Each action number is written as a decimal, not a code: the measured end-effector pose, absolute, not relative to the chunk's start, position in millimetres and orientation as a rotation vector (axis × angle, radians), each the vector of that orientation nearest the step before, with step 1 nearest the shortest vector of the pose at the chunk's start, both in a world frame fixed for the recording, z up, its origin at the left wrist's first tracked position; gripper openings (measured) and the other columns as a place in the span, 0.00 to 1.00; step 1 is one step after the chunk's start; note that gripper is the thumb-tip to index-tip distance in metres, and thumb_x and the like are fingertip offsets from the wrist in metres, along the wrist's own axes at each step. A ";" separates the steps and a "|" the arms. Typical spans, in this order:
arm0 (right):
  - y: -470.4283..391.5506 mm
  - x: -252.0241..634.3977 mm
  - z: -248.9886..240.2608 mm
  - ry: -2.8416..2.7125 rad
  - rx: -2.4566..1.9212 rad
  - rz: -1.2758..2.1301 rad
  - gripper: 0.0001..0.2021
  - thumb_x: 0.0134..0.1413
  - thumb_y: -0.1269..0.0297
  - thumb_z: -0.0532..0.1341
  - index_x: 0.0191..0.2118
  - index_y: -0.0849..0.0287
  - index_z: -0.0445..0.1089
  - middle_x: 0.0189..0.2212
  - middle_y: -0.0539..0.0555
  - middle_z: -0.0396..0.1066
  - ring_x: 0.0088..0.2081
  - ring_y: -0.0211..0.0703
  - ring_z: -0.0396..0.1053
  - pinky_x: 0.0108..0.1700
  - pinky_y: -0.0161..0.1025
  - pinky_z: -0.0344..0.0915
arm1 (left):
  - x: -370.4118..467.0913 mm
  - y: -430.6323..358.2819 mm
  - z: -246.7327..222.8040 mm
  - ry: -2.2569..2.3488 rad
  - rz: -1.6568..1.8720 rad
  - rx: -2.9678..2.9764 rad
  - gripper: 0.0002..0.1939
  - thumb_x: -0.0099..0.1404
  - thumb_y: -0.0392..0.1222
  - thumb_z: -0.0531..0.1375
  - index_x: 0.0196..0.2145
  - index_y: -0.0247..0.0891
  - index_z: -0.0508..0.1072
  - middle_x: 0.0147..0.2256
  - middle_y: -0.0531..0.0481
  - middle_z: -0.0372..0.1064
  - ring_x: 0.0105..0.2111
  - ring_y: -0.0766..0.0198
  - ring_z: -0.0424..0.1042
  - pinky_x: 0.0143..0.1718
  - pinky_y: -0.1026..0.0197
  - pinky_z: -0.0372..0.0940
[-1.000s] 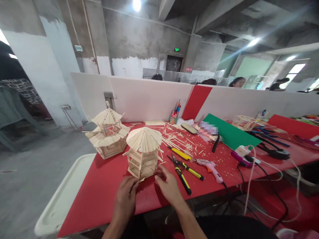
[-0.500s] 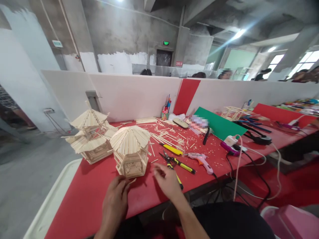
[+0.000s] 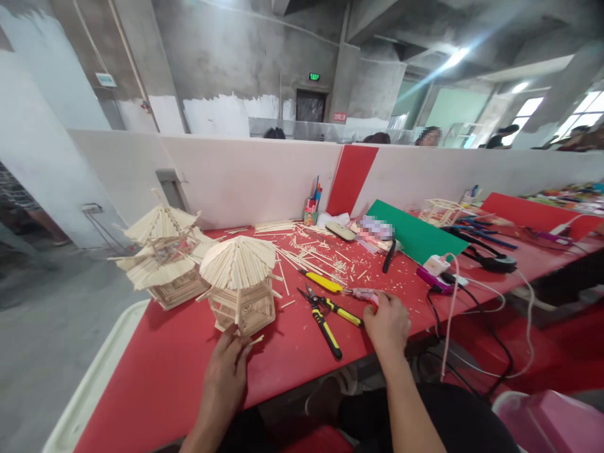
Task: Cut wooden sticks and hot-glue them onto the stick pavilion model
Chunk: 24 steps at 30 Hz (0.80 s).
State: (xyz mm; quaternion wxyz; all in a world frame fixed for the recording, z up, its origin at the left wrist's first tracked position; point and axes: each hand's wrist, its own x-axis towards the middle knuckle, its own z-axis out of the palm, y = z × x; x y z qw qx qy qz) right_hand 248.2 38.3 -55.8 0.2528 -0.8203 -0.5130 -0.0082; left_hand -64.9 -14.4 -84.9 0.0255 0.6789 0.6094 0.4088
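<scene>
A small hexagonal pavilion [image 3: 238,267] of pale wooden sticks stands upright on the red table [image 3: 283,362]. At its base is my left hand [image 3: 225,365], with a short wooden stick [image 3: 257,340] pinched between thumb and fingers. My right hand [image 3: 387,322] is wrapped round the handle of a pink glue gun [image 3: 363,294], whose nozzle points left. Between the hands lie cutting shears [image 3: 326,328] with black and yellow handles, blades apart. A yellow utility knife [image 3: 323,281] lies just beyond them.
A larger stick pavilion [image 3: 163,267] stands behind on the left. Loose sticks [image 3: 309,255] and scraps litter the table by a pen holder [image 3: 311,211]. A green board [image 3: 410,229] leans at the right, near a purple power strip [image 3: 433,282] and trailing cables. A white partition [image 3: 250,182] backs the table.
My right hand has moved right, from beside the pavilion to the glue gun, and closed on it. The pavilion has turned, and my left hand now touches its base, still pinching the stick.
</scene>
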 end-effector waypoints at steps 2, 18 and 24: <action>36.4 232.0 -52.6 -1.547 -2.141 0.001 0.19 0.55 0.66 0.50 0.52 0.61 0.66 0.50 0.61 0.66 0.51 0.49 0.63 0.50 0.42 0.58 | -57.3 -14.1 -80.5 1.840 1.271 2.077 0.14 0.63 0.42 0.52 0.30 0.39 0.77 0.41 0.41 0.73 0.45 0.51 0.72 0.43 0.51 0.70; 24.1 233.0 -45.8 -1.576 -2.355 0.064 0.27 0.58 0.54 0.46 0.59 0.62 0.59 0.56 0.69 0.59 0.55 0.62 0.59 0.50 0.55 0.57 | -57.2 -31.7 -72.3 2.123 0.908 2.191 0.12 0.64 0.37 0.52 0.31 0.41 0.76 0.37 0.46 0.70 0.37 0.57 0.70 0.35 0.60 0.66; 43.8 289.1 -45.4 -1.273 -2.490 0.339 0.16 0.49 0.64 0.54 0.39 0.66 0.73 0.36 0.71 0.72 0.40 0.60 0.72 0.38 0.49 0.64 | -59.2 -32.5 -72.0 2.105 0.932 2.192 0.14 0.63 0.33 0.52 0.32 0.42 0.77 0.35 0.46 0.72 0.37 0.57 0.70 0.33 0.61 0.66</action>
